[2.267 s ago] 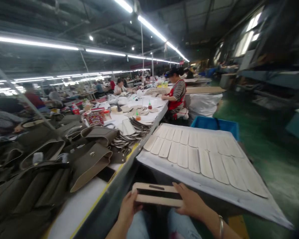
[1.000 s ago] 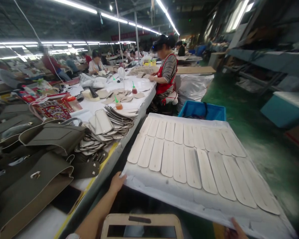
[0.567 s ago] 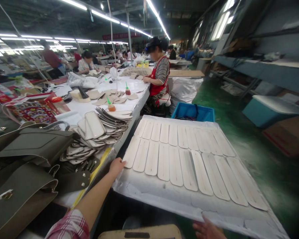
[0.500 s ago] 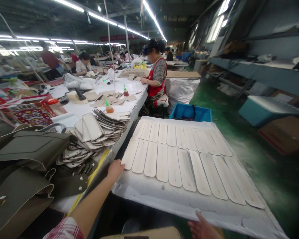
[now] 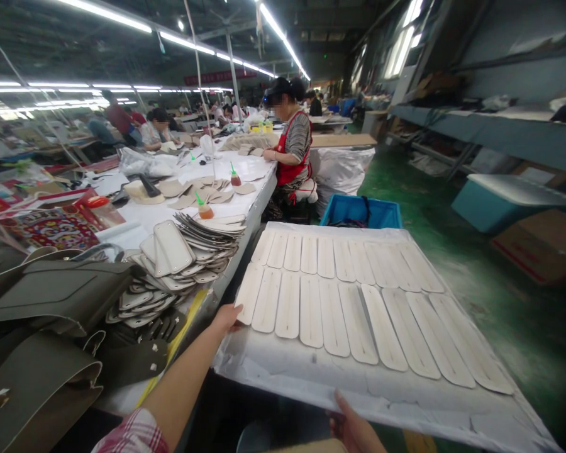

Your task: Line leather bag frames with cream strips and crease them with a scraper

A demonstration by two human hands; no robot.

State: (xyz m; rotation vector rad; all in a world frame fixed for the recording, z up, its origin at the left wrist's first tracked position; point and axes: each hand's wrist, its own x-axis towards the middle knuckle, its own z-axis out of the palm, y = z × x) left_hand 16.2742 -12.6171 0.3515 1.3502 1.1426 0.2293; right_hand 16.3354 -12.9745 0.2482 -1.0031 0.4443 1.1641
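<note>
Left hand [image 5: 227, 316], reaching out from a plaid sleeve [image 5: 132, 434], is closed on the left edge of a white board [image 5: 311, 371] near its front corner, the fingers curled over the rim just beside the leftmost of the pale oblong pieces [image 5: 332, 314]. To the far left of that arm, olive bags [image 5: 51, 296] lie heaped on the long white surface [image 5: 245, 170], and next to them sits a fanned stack of flat oval pieces [image 5: 179, 258], with a small orange bottle [image 5: 204, 209] capped in green standing just behind the stack. The white board juts out to the right of the surface's edge, roughly level, and carries the oblong pieces in two overlapping rows across nearly its whole width. At the board's near edge the right hand [image 5: 353, 431] has hold of it: the thumb lies on top of the rim, the fingers go underneath out of sight, and the picture's lower border cuts off most of the hand. Beyond the board a person in a red apron [image 5: 292, 148] sits at the same surface, a blue crate [image 5: 363, 212] stands just behind the board's far edge, and the green floor [image 5: 476, 277] stretches off to the right.
</note>
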